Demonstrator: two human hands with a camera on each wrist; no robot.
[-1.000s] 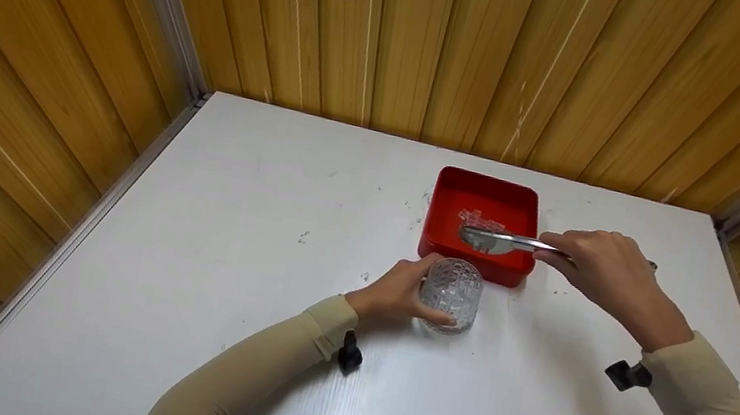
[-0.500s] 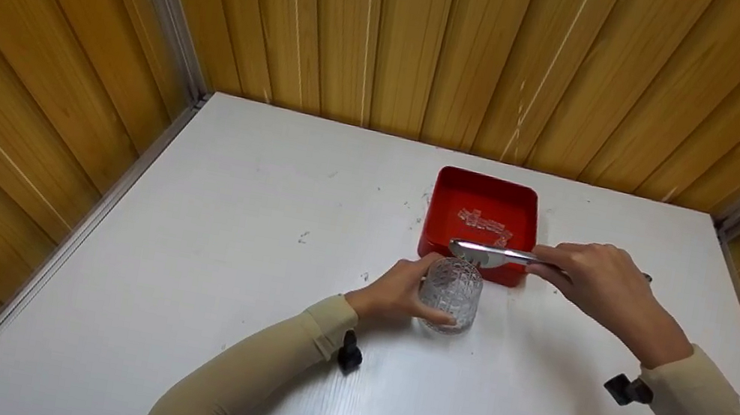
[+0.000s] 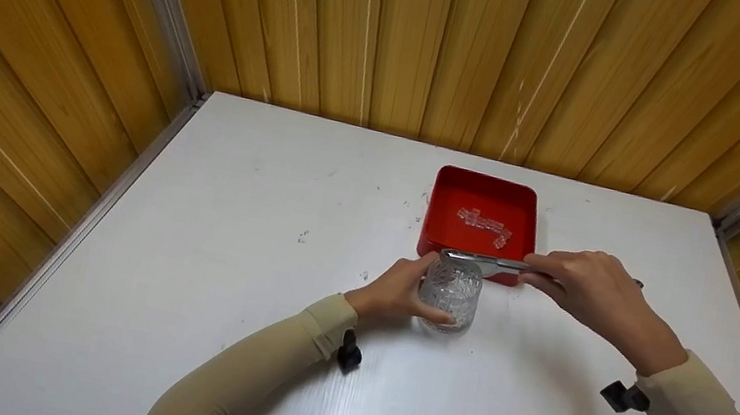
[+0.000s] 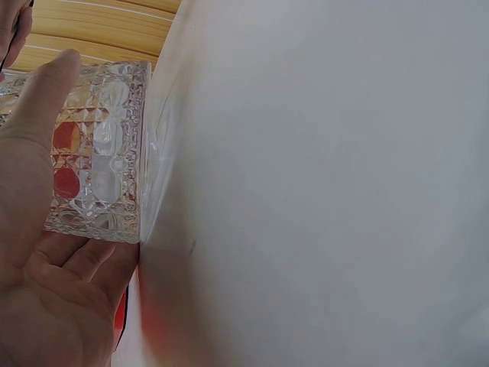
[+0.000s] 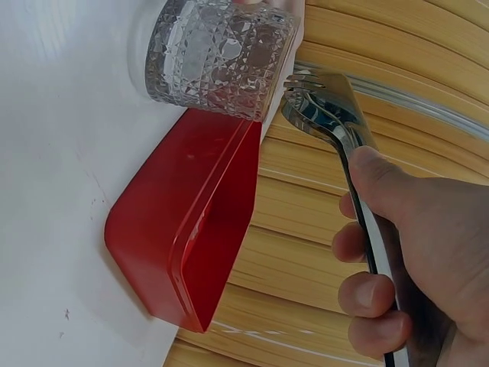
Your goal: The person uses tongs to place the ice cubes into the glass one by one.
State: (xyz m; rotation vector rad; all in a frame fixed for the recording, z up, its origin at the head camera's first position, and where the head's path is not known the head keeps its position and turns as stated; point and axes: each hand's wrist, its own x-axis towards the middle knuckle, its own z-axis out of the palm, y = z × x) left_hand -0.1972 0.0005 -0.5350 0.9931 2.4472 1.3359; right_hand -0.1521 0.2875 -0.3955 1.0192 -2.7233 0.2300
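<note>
My left hand (image 3: 393,293) grips a clear cut-glass tumbler (image 3: 451,299) that stands upright on the white table, thumb on the near side and fingers behind. In the left wrist view the thumb lies along the patterned wall of the glass. Metal serving tongs (image 5: 341,136), one end spoon-like and the other fork-like, are held in my right hand (image 3: 587,295) with fingers curled round the handles. Their tips are right over the tumbler's mouth. I cannot tell whether a cube sits between them. Several small clear cubes (image 3: 485,223) lie in the red square tray (image 3: 465,188).
The tray stands just behind the tumbler, its near wall (image 5: 172,187) close to the glass. Wood-patterned panels (image 3: 407,39) rise at the back and both sides of the table (image 3: 246,216). A few dark marks dot the tabletop.
My right hand has brought the tongs from over the red tray toward me and slightly left, to above the tumbler's mouth. The left hand and the tumbler have stayed in place.
</note>
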